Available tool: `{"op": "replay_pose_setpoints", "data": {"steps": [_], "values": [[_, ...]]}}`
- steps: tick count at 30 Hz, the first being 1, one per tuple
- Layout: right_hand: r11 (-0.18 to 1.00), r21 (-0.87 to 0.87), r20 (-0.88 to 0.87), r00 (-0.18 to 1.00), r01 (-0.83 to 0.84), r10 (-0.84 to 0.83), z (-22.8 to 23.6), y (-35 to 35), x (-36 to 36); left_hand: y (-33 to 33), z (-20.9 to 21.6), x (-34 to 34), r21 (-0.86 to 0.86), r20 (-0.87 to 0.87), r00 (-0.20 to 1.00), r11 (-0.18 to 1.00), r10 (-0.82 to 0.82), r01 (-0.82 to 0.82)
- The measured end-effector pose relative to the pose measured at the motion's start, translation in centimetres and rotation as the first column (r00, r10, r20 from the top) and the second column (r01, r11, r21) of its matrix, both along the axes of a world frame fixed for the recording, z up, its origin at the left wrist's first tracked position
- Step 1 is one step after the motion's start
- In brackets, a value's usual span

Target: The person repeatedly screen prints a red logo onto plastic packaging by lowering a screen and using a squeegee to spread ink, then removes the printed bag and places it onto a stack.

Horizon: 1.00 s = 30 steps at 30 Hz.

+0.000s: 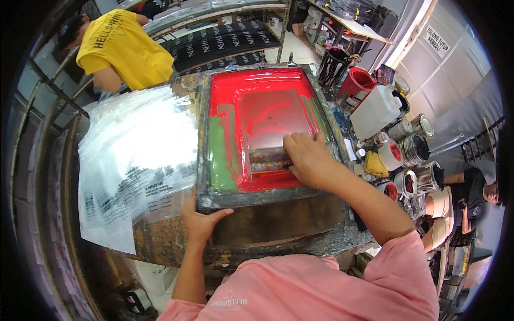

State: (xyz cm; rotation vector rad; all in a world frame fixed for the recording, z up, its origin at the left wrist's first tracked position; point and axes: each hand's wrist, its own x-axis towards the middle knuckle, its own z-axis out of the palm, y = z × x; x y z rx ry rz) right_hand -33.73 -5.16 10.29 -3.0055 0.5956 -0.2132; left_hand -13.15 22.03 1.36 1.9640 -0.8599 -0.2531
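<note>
A screen printing frame (251,199) with a dark rim lies on the worktable, its mesh spread with red ink (251,78) and showing green along both sides. My right hand (311,159) is closed round the right end of a squeegee (265,162), which rests on the mesh near the frame's near end. Pooled red ink lies along the squeegee's near side. At the frame's near left corner, my left hand (201,219) grips the rim. Its thumb lies along the near edge, and the other fingers are partly hidden at the left side.
White printed sheets (112,155) cover the table's left part. Ink cans (423,126), a white jerrycan (375,113) and a red bucket (356,85) crowd the right side. A person in yellow (126,45) bends beyond the sheets; another in black (471,187) is at far right.
</note>
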Motion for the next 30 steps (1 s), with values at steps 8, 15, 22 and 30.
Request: {"op": "replay_pose_setpoints", "data": {"steps": [8,15,22,30], "values": [[0.998,-0.041,-0.089,0.994,0.055,-0.058,-6.2,2.7,1.1,1.7,-4.4,0.2,0.302,0.428,0.899,0.952,-0.095,-0.044],[0.974,-0.221,0.149,0.989,0.055,-0.022,-10.0,-11.4,11.2,1.9,-3.4,0.1,0.364,0.387,0.917,0.93,-0.097,-0.055],[0.985,-0.173,0.058,0.998,-0.025,0.035,-6.4,-22.8,19.0,1.7,-5.0,-0.9,0.023,0.145,0.987,0.997,0.067,-0.071],[0.941,-0.334,0.115,0.993,0.064,-0.026,-7.9,-12.6,10.9,1.6,-4.9,-1.2,0.014,0.263,0.965,1.0,0.021,-0.026]]}}
